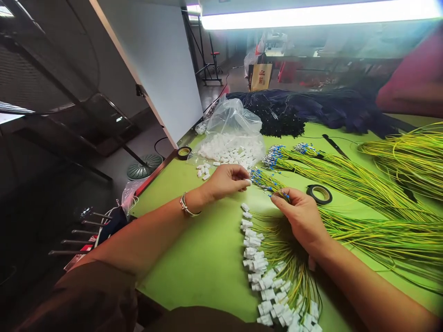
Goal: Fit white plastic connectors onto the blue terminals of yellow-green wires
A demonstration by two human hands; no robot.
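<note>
My left hand [226,182] is closed in a pinch on a small white connector housing [247,182], just left of a bundle of wire ends with blue terminals [265,179]. My right hand [301,214] has thumb and forefinger pinched on a yellow-green wire with a blue terminal [285,196] at its end. A short gap separates the two hands. Below them lie many wires with white connectors [258,263] on their ends, fanned along the table. Loose white housings [203,171] spill from a clear plastic bag [235,124] beyond my left hand.
Long yellow-green wire bundles [374,193] cover the right side of the green table [187,263]. A black tape roll [319,194] lies among them, another tape roll [184,152] by the left edge. Dark cables [321,108] lie at the back. A white panel [162,60] stands left.
</note>
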